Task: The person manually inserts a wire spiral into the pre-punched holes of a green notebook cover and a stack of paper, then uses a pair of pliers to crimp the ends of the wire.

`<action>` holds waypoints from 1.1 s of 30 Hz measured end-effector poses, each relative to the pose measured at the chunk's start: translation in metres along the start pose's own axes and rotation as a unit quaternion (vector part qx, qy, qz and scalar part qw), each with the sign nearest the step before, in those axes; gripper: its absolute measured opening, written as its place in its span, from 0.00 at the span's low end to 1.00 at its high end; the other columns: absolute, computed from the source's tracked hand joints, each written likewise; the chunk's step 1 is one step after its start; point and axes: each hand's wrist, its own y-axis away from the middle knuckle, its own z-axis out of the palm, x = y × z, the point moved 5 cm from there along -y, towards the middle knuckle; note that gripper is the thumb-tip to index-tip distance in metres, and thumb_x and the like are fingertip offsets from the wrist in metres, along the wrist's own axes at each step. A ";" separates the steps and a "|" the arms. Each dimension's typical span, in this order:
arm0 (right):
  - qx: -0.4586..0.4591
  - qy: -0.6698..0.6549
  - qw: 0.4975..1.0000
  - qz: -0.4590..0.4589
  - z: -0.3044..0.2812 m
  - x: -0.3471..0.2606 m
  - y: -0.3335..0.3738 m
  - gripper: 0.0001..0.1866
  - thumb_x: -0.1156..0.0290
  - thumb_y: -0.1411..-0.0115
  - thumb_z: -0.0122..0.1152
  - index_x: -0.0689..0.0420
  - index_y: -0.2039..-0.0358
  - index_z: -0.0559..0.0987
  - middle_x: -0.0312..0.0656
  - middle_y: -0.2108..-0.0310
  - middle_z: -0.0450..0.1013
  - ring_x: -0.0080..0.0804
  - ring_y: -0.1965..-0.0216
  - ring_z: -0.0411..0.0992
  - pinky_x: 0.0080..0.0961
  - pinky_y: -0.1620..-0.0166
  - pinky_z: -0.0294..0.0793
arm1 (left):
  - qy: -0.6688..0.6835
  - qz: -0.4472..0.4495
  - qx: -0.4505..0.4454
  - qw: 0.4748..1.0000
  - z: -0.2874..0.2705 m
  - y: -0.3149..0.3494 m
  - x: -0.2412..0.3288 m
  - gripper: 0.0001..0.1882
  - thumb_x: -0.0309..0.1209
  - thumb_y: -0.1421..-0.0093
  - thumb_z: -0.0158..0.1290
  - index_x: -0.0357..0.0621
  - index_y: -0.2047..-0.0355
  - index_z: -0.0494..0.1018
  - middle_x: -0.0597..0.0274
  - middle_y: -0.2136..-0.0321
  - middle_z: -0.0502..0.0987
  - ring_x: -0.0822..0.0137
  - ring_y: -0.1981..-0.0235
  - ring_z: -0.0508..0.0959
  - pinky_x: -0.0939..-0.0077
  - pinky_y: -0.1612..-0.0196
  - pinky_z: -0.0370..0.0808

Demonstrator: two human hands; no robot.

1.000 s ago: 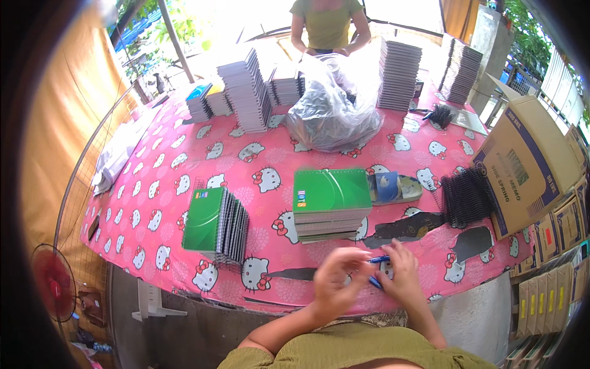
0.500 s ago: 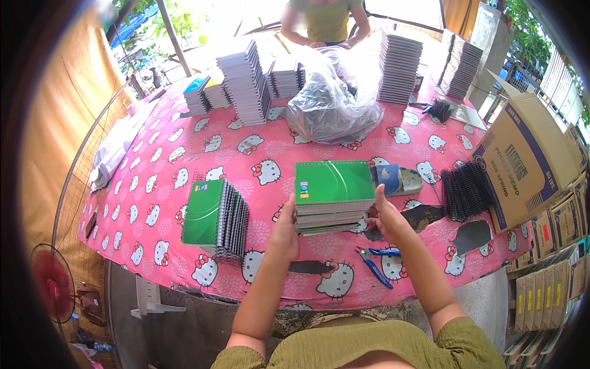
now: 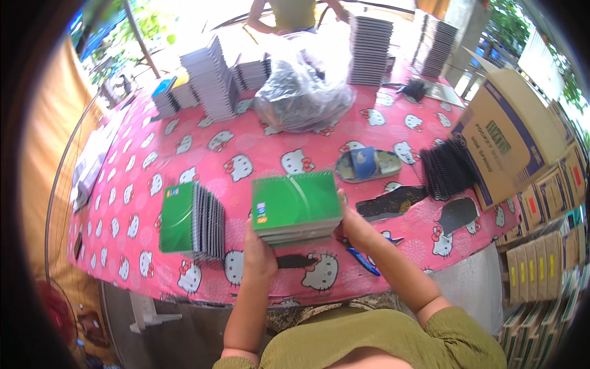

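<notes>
Between my two hands is a squared-up stack of notebooks (image 3: 295,200) with glossy green covers, held just in front of me. The fingers of my left hand (image 3: 259,251) press its left end, while my right hand (image 3: 353,225) grips the right end; some fingers are hidden behind and under it. Whether the stack's bottom touches the table, I cannot tell. To the left stands a second pile of green notebooks (image 3: 178,215), bound with dark spirals. Blue-handled cutters (image 3: 365,261) lie beside my right forearm, partly covered by it.
A pink patterned cloth covers the table (image 3: 203,161). Past the stack lie a blue slipper (image 3: 367,165), black spiral coils (image 3: 450,170) and a cardboard box (image 3: 507,138). Farther back stand tall notebook piles (image 3: 370,50) and a clear plastic bag (image 3: 302,92). Another person (image 3: 294,13) is across the table.
My hands have brought the green stack nearer to me and a little left. The slipper behind it now shows whole. My view has shifted slightly too.
</notes>
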 end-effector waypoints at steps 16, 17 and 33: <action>0.446 0.583 0.653 -0.185 -0.247 -0.070 -0.012 0.11 0.69 0.51 0.64 0.59 0.68 0.79 0.50 0.67 0.73 0.50 0.62 0.73 0.42 0.58 0.73 | -0.608 0.376 -0.107 0.691 0.142 0.026 0.110 0.21 0.31 0.41 0.50 0.45 0.45 0.68 0.51 0.44 0.67 0.55 0.41 0.64 0.60 0.39 0.56; 0.440 0.580 0.657 -0.197 -0.246 -0.074 -0.016 0.10 0.69 0.52 0.64 0.59 0.69 0.79 0.50 0.67 0.73 0.50 0.62 0.73 0.42 0.58 0.73 | -0.658 0.331 -0.128 0.664 0.148 0.015 0.110 0.22 0.32 0.42 0.52 0.46 0.46 0.69 0.53 0.45 0.68 0.56 0.42 0.65 0.60 0.40 0.57; 0.236 0.366 0.810 -0.392 -0.116 -0.143 0.061 0.11 0.73 0.47 0.65 0.60 0.63 0.82 0.45 0.70 0.77 0.33 0.71 0.75 0.25 0.66 0.72 | -0.574 0.330 -0.164 0.731 0.146 -0.006 0.104 0.09 0.28 0.48 0.59 0.40 0.66 0.79 0.54 0.70 0.79 0.55 0.66 0.79 0.66 0.61 0.72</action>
